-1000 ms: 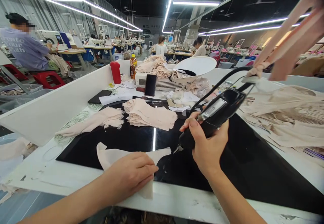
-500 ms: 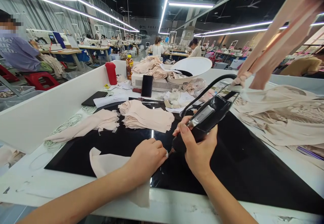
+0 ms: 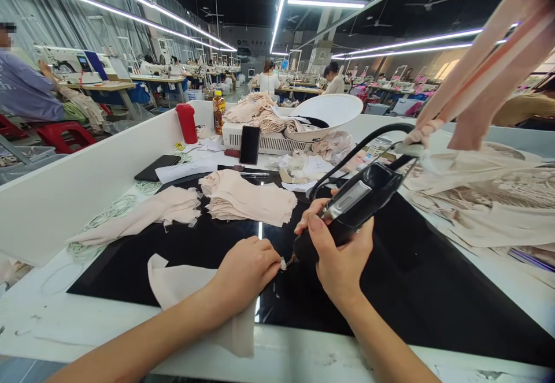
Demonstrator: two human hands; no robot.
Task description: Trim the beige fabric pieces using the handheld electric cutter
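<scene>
My left hand (image 3: 248, 270) is closed, pinching the end of a pale beige fabric piece (image 3: 184, 282) over the black mat (image 3: 403, 279). The rest of that cloth spreads under my wrist and hangs toward the table's front edge. A small whitish bit (image 3: 283, 263) sticks out past my fingertips. My right hand (image 3: 342, 256) is wrapped around a black corded hand tool (image 3: 359, 201) with a metal plate on its side. Its narrow tip points down-left, close to the whitish bit; whether they touch I cannot tell. Knotted pink fabric strips (image 3: 481, 65) hold the tool from above.
A stack of beige fabric pieces (image 3: 249, 197) lies behind my left hand, with more pieces (image 3: 143, 215) to its left. Farther back are a phone (image 3: 250, 145), a red cup (image 3: 186, 123) and a bottle (image 3: 218, 111). Loose beige cloth (image 3: 485, 192) is heaped at right.
The view has shifted slightly. My left hand's fingertips sit a little farther left, showing more of the whitish bit beside the tool tip. Both grips stay the same.
</scene>
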